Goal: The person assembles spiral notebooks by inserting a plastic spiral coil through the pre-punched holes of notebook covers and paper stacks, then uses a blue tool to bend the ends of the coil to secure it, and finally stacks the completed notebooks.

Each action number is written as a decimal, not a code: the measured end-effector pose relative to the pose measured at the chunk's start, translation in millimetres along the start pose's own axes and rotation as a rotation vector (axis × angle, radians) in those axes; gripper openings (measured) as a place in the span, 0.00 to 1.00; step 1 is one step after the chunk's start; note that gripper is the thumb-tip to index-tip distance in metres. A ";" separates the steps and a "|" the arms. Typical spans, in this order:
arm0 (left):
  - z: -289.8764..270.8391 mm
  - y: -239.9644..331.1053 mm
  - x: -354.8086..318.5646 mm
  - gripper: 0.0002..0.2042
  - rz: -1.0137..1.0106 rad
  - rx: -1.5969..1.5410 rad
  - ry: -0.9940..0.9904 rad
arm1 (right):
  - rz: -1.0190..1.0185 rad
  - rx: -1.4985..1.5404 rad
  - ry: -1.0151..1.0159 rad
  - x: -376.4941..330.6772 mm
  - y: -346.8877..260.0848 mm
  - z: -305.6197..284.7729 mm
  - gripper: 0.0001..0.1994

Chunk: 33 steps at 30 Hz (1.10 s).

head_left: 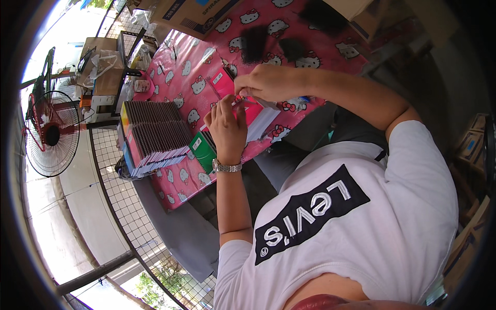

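Red notebook point(251, 113) partly behind the fingers point(225, 109) — and a cardboard box point(192, 15) cropped at top.

To the right of the notebook stack point(157, 132), a hand could be passed over a strip of uncovered pink tablecloth point(181, 85), as far as the red notebook point(225, 88). Just beside the stack on its right, low passage is obstructed by the green notebook point(202, 150); farther right, the way is taken up by the left hand point(227, 126) and right hand point(263, 82). Beyond the stack, room is limited by a cardboard box point(188, 15). On its near side, a narrow band of cloth is left uncovered.
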<state>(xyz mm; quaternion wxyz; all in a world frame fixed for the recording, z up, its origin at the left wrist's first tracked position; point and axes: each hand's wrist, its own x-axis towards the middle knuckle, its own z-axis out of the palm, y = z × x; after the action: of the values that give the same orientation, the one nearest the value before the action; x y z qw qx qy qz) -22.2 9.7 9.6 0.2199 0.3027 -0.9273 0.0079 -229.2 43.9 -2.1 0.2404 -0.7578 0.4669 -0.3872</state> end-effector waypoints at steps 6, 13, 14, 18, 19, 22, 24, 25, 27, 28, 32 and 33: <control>-1.4 -8.6 -9.7 0.12 -0.010 -0.056 0.005 | 0.311 0.451 -0.177 14.6 -1.7 -8.4 0.15; -3.6 -5.8 -19.4 0.11 -0.070 0.213 0.067 | 0.349 -0.621 -0.207 -30.4 163.2 -21.6 0.19; -2.4 -8.1 -21.0 0.12 -0.091 0.196 0.083 | 0.368 -0.566 -0.238 -28.8 155.7 -26.1 0.20; 7.1 -18.3 -25.6 0.14 -0.114 -0.091 0.087 | 0.202 0.727 -0.361 28.0 53.1 -34.7 0.23; 7.7 -10.5 -18.0 0.14 -0.099 -0.121 0.085 | 0.224 0.639 -0.455 31.3 39.3 -36.4 0.23; 9.3 -7.4 -11.4 0.15 -0.086 -0.144 0.088 | 0.247 0.047 -0.707 42.6 18.0 -46.2 0.27; 9.4 -7.9 -10.2 0.15 -0.087 -0.154 0.091 | 0.307 0.789 -0.587 33.5 23.6 -42.8 0.27; 8.4 -8.1 -8.7 0.15 -0.086 -0.165 0.093 | 0.330 1.159 -0.504 30.2 25.1 -40.6 0.28; 8.7 -9.9 -6.6 0.15 -0.072 -0.181 0.092 | 0.267 0.719 -0.581 35.1 23.6 -43.6 0.25; 9.4 -11.2 -5.3 0.14 -0.059 -0.186 0.089 | 0.263 0.434 -0.585 38.7 20.1 -46.2 0.24; 7.0 -13.9 -5.4 0.14 -0.052 -0.196 0.062 | 0.299 0.798 -0.473 40.6 36.4 -42.0 0.24; 7.2 -13.4 -8.9 0.14 -0.073 -0.198 0.068 | 0.278 0.821 -0.466 40.1 37.0 -39.5 0.25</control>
<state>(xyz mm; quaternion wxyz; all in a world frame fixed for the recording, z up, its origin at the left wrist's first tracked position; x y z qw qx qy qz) -11.2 2.6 -2.2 0.2803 0.3126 -0.9039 -0.0817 -269.9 -8.6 8.6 0.6667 -0.5975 0.3064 -0.3235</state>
